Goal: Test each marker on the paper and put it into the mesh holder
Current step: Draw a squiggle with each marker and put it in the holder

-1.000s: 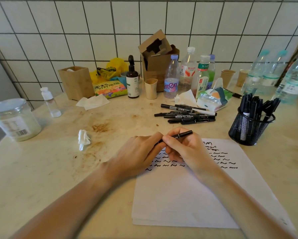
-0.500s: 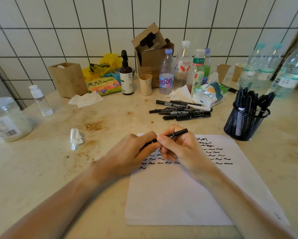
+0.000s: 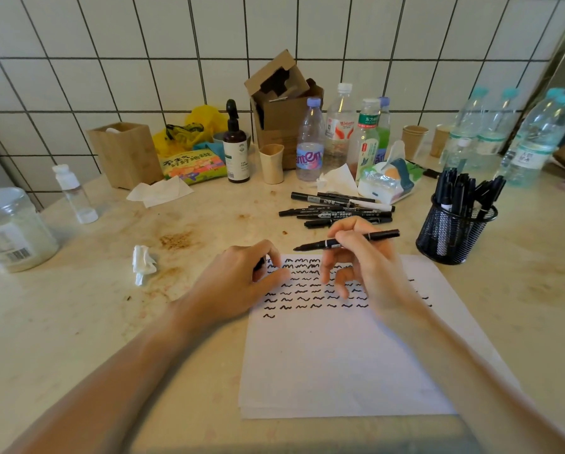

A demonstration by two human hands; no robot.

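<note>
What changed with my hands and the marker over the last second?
The hands pulled apart: the left hand drew the cap off, and the right hand holds the marker uncapped. The paper, mesh holder and loose markers stayed put.

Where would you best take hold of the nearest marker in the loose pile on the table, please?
Pinch the nearest loose marker at mid-barrel from above, fingers closing from front and back. It lies flat, crosswise to the person, its near side free; the other loose markers crowd behind it.
</note>
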